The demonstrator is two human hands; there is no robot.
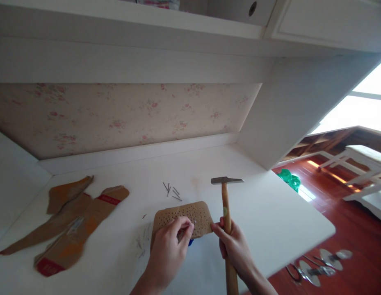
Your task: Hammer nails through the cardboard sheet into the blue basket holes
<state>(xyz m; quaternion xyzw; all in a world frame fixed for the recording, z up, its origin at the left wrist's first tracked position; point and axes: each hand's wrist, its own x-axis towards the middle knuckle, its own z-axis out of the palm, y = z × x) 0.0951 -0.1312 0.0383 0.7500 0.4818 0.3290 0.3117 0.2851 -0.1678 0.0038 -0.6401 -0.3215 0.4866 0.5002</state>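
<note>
A piece of brown cardboard (202, 211) with rounded corners and many small punched holes is in front of me, with a bit of something blue (190, 242) showing under its near edge. My left hand (170, 248) is over the cardboard, thumb and forefinger pinched together; whatever is between them is too small to make out. In my right hand (236, 243) is a hammer (225, 200), held upright by its wooden handle with the metal head at the top. The right thumb and forefinger touch the cardboard's right edge. Several loose nails (174, 192) lie just beyond the cardboard.
Torn cardboard scraps (82, 221) lie on the white desk (264, 213) to the left. A cabinet (131, 24) overhangs the back. Past the desk's right edge, a green bag (289, 179), white furniture (367, 157) and shiny metal objects (321, 266) stand on the red floor.
</note>
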